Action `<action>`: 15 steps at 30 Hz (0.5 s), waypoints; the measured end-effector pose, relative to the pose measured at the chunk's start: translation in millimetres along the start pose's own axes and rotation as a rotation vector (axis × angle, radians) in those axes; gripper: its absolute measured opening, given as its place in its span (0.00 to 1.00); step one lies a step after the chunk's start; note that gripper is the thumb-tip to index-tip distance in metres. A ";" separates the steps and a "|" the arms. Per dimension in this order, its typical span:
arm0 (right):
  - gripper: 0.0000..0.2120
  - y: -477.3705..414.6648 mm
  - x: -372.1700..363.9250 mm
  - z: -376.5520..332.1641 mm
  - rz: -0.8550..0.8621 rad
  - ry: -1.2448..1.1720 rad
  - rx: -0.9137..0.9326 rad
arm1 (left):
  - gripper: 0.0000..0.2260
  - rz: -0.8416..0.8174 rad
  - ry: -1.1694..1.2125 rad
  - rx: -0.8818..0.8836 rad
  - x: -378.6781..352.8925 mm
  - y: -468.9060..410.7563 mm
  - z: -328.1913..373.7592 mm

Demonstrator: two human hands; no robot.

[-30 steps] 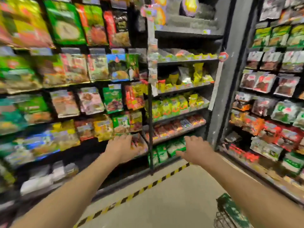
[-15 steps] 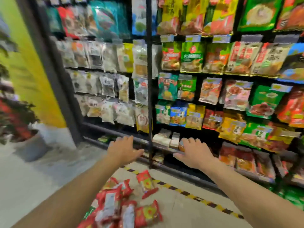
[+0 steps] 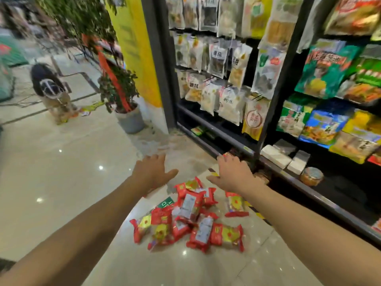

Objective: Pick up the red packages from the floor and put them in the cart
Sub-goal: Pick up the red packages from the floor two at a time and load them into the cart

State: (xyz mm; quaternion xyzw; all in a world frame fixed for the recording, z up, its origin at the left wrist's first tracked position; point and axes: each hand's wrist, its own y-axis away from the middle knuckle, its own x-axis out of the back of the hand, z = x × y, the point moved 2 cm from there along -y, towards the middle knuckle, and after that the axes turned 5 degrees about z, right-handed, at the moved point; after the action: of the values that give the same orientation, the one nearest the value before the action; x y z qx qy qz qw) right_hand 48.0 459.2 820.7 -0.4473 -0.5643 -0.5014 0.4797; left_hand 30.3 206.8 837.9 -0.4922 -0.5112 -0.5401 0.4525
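While both arms stretched out over the heap, neither hand had anything in it. The left hand [image 3: 153,172] was spread flat with the thumb out wide, and the right hand [image 3: 235,174] hung loose with its fingers relaxed. Both were above the goods and clear of them. And where were the red packages [image 3: 191,215]? Down on the pale tiled floor [image 3: 61,182], piled between the two forearms, near the foot of the snack shelf [image 3: 226,139]. The cart was nowhere in view, so where it stood could not be told.

The step in hand looked like the reach down for a first grab. The sound way, by this judgement, was to drop low and take the loose ones at the edge before digging into the middle. Each packet wanted gripping across its short side, so the slick wrapper would not slide out. One packet per hand would probably beat scooping, since the heap overlapped badly.

As for how they lay, there was no common heading at all. The lone packet [image 3: 235,204] off to the right had its long axis running away from the person, crimped ends near and far. The nearest packet [image 3: 226,234], front right, lay crosswise with its long axis left to right. In the middle a white-labelled packet [image 3: 188,205] sat tilted atop others, and the rest pointed every which way.
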 end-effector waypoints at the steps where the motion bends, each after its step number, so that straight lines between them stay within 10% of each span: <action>1: 0.38 -9.0 -4.2 -1.4 -0.009 -0.009 0.018 | 0.40 -0.009 0.005 0.021 -6.8 -3.2 -1.8; 15: 0.40 -110.6 -91.2 -53.4 -0.132 -0.010 0.106 | 0.34 -0.148 0.012 0.095 -94.7 -51.5 -55.1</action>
State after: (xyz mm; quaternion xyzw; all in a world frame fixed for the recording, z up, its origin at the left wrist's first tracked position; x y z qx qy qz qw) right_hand -43.4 393.2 717.2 -0.3855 -0.6206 -0.4990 0.4661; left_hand -14.5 153.9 738.7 -0.4275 -0.5685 -0.5502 0.4374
